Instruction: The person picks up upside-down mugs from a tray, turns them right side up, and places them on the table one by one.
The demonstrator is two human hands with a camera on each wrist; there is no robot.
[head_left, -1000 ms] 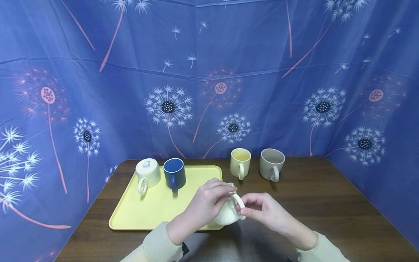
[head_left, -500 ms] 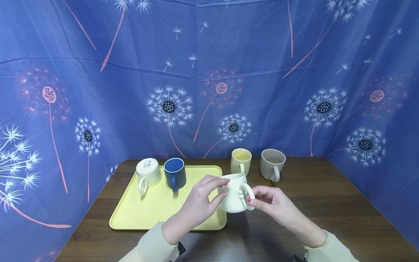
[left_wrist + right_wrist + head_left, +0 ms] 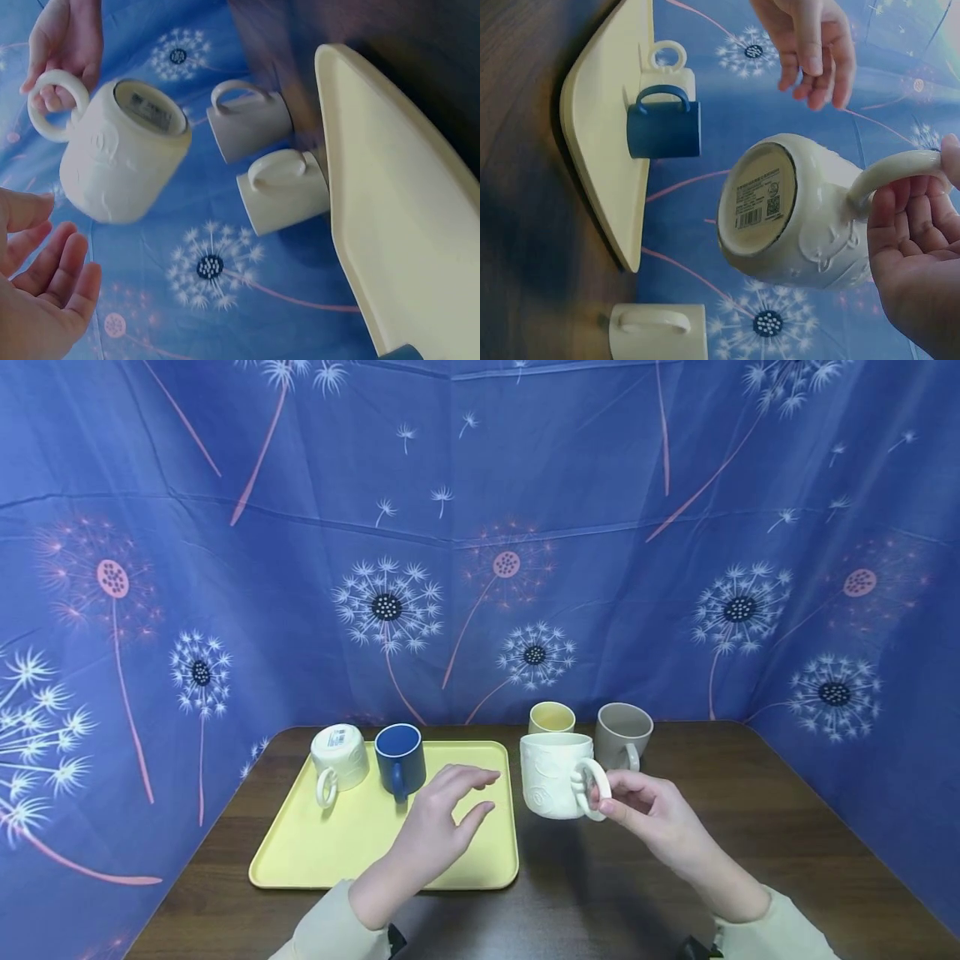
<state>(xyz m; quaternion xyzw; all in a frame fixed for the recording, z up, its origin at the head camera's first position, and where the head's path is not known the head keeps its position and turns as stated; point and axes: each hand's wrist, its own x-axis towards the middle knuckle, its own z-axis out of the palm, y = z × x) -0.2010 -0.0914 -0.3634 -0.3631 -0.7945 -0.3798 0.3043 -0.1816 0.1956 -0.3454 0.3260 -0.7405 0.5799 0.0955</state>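
Note:
A white embossed mug (image 3: 553, 777) hangs upright above the table, its handle pinched by the fingers and thumb of my right hand (image 3: 656, 818). Its base, with a printed label, shows in the right wrist view. To the left, over the yellow tray (image 3: 337, 852), my left hand (image 3: 431, 827) is apart from the mug, fingers relaxed and holding nothing. On the tray a white mug (image 3: 341, 758) lies upside down beside an upright dark blue mug (image 3: 400, 760). Behind the held mug stand a pale yellow mug (image 3: 552, 717), partly hidden by it, and a grey mug (image 3: 621, 735).
The brown wooden table (image 3: 750, 852) stretches out to the right of the tray. A blue curtain (image 3: 645, 568) with a dandelion print hangs along the table's back and sides.
The white mug has turned upright, risen and moved right in my right hand. My left hand has let go of it and drawn back to the left.

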